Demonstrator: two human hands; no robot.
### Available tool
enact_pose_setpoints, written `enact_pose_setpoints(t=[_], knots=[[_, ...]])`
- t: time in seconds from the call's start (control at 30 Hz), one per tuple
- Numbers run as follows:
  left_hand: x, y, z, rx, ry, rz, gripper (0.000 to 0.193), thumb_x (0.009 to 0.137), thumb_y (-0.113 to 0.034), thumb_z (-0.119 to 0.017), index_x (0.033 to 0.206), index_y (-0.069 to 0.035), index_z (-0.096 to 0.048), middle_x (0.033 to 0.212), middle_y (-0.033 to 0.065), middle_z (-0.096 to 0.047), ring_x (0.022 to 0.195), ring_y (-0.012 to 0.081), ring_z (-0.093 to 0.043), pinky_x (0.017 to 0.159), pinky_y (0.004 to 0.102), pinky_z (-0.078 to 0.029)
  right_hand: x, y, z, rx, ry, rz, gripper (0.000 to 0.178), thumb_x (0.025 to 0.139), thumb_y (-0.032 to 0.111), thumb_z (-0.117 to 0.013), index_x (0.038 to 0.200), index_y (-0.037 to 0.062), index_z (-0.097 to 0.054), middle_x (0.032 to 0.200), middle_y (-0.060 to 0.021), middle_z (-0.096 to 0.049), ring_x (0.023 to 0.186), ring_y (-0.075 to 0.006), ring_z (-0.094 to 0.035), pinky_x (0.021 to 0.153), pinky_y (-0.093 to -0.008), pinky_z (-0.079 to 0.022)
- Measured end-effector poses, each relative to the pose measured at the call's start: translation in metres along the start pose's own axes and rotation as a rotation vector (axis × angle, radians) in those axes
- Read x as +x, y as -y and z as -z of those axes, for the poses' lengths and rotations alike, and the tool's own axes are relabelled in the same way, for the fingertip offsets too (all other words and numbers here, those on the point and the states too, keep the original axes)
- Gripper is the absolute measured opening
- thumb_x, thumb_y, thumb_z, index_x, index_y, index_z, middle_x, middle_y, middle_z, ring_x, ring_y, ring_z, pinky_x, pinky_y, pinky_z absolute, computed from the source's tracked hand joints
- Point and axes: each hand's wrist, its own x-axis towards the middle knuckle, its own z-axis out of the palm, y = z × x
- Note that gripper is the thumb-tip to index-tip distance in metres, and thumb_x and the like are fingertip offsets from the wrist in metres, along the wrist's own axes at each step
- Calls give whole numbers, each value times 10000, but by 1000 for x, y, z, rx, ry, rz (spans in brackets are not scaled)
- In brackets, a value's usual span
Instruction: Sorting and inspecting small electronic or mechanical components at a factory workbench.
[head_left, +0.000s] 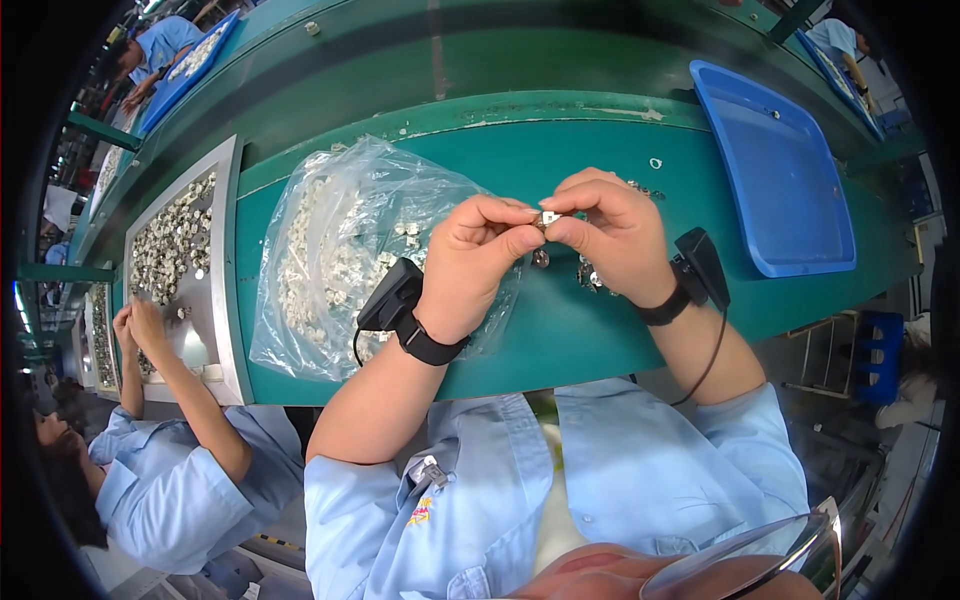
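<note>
Over the green tabletop my left hand [485, 245] and my right hand [612, 235] meet, fingertips pinched together from both sides on one small white and metal part [548, 218]. Its finer shape is too small to make out. Beneath and behind my hands lie some loose metal pieces [590, 275], partly hidden by my right hand. Close to my left hand, a clear plastic bag [300, 270] spreads over the table, filled with many small white parts. Each wrist carries a black strap with a box-like device.
A blue tray [745, 180] lies at the right with a tiny piece in it. One small ring [655, 163] rests near the back. At left, a co-worker's hands [145, 325] work over a metal-rimmed tray [232, 300] of small parts. More people sit across the bench.
</note>
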Motion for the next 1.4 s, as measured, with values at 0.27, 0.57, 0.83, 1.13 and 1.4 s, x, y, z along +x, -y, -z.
enact_pose_setpoints(t=[0.27,0.57,0.83,1.13,1.4], knots=[[2,-1,0,-52,-36,-3,125,818,-2,-593,932,-22,-548,906,91,-612,798,138,-583,653,273,-507,2,7,-15,237,-164,-81,182,827,30,-584,1006,-7,-580,929,-68,-571,829,-124,-559,718,-229,-462],[2,-2,2,-20,-60,23,114,827,-19,-590,932,-25,-549,901,85,-618,786,131,-580,637,264,-495,-1,8,-5,242,-76,-125,218,842,-5,-542,1059,-18,-567,984,-85,-544,861,-131,-554,735,-239,-479],[1,-3,-1,-21,-58,38,111,828,-30,-595,930,-25,-553,893,85,-618,764,126,-578,636,260,-493,2,9,-4,99,-12,-108,210,820,-5,-580,1027,-11,-545,959,-79,-536,837,-120,-541,720,-230,-469],[0,-2,1,-31,-35,49,111,825,-24,-598,927,-21,-555,899,84,-619,798,126,-583,668,256,-494,2,0,-7,428,-31,-100,234,755,-58,-634,919,25,-490,928,-76,-518,844,-119,-522,762,-254,-448],[0,-1,3,-42,3,117,113,823,-22,-600,926,-18,-555,915,84,-620,836,128,-585,741,250,-481,0,0,-4,319,-27,-56,232,726,-63,-660,878,36,-514,888,-70,-531,805,-129,-533,714,-251,-454]])
